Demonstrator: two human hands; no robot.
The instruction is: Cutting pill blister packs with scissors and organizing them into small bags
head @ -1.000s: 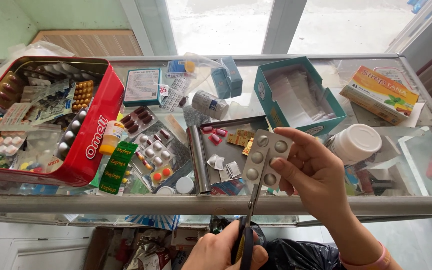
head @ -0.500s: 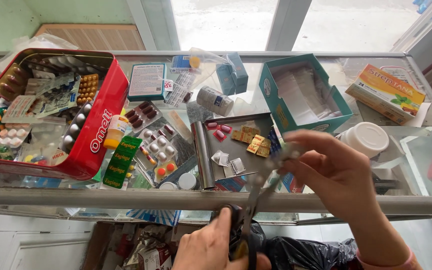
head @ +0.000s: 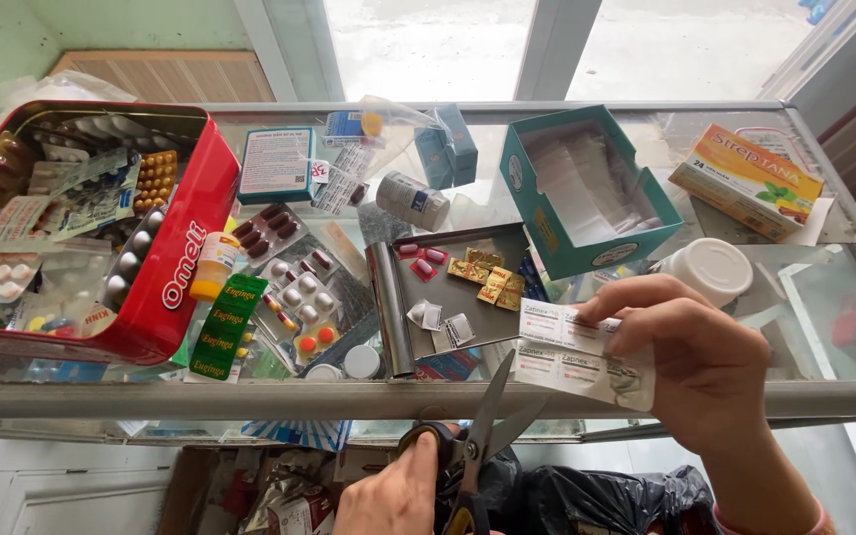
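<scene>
Right hand [head: 700, 362] low at the right, fingers [head: 611, 302] closed in a pinch on a white blister strip [head: 577, 357], printed foil side up, held flat just above the metal front edge of the glass tabletop [head: 824, 297]. Left hand [head: 393, 495] at the bottom centre, below the tabletop edge, fingers through the loops of a pair of scissors [head: 482, 441] and wrapped shut on the handles. Blades parted into a narrow V, tips pointing up and to the right, upper tip touching or just under the left lower edge of the strip; actual contact hard to tell.

Just left of the strip, a small steel tray [head: 448, 287] on the glass, carrying cut blister pieces: two red, several gold, a few silver. Behind it, an open teal carton [head: 537, 198] with clear sachets inside. White round jar [head: 710, 269] just above the right hand, near its knuckles. Orange and green medicine box [head: 745, 178] far right at the back. Red tin [head: 165, 267] at the left, packed with mixed blister packs. Between tin and tray, a green strip pack [head: 222, 312], a small yellow bottle [head: 214, 263] and loose blisters of white, red and brown tablets. Small grey vial [head: 411, 198] lying on its side behind the tray.
</scene>
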